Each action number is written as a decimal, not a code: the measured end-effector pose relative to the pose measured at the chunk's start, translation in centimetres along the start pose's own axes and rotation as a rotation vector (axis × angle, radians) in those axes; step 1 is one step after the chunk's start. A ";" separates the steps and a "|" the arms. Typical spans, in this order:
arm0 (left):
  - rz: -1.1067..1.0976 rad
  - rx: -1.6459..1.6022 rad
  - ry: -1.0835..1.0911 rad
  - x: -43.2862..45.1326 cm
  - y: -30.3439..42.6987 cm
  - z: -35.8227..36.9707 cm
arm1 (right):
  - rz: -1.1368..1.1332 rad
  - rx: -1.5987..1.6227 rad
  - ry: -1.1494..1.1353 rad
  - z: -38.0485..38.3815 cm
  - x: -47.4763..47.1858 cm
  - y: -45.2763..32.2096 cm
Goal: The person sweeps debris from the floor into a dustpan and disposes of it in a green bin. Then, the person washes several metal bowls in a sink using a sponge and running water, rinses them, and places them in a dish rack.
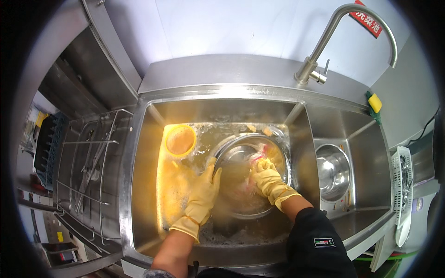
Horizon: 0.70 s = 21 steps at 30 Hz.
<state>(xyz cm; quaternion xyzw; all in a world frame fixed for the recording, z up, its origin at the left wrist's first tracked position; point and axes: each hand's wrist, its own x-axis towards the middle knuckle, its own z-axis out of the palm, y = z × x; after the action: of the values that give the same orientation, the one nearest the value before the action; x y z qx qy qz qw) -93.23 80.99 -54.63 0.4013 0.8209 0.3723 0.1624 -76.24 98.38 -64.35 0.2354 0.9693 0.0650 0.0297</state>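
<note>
In the large stainless-steel sink basin (233, 111), a round metal bowl (240, 137) sits partly under cloudy water. My left hand (205, 194), in a yellow rubber glove, rests against the bowl's left rim, its thumb and fingers around the edge. Inside the bowl, my right hand (267, 177), gloved the same way, is closed on a wet cloth (259, 158), whitish with red-pink parts. To the upper left floats or stands a round yellow-rimmed container (180, 140) with brownish contents; which of the two I cannot tell. Small tan pieces (267, 131) lie behind the bowl.
A tall faucet (306, 71) rises behind the basins. The smaller basin at right holds a metal bowl (332, 173). A yellow sponge (375, 103) lies on its back corner. At left stands a wire rack (100, 180); at far right, a white plastic basket (398, 187) holds utensils.
</note>
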 end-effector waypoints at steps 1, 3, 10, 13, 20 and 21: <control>-0.101 -0.078 -0.042 -0.3 -0.4 0.2 | 0.025 -0.004 -0.072 2.3 -0.2 -0.2; -0.276 -0.199 -0.120 -0.3 0.1 0.1 | 0.004 0.046 -0.330 4.6 -0.3 -0.3; -0.523 -0.319 -0.236 -1.8 1.3 -1.7 | -0.452 -0.464 0.138 11.0 -1.1 -9.2; -0.529 -0.430 -0.225 -2.3 -1.3 -1.1 | -0.513 -1.624 0.645 4.3 2.3 -13.5; -0.502 -0.826 -0.279 -1.5 -5.1 0.0 | -0.576 -4.485 0.237 -10.7 -0.5 -13.5; -0.574 -0.855 -0.281 -1.1 -4.4 -0.1 | -0.072 -4.642 -0.067 -8.6 -1.3 -13.2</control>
<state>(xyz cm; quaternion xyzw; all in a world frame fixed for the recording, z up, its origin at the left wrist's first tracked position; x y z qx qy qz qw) -94.91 78.35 -57.86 0.1045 0.6432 0.5569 0.5150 -81.82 85.23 -57.69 0.1927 0.7062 -0.6615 -0.1629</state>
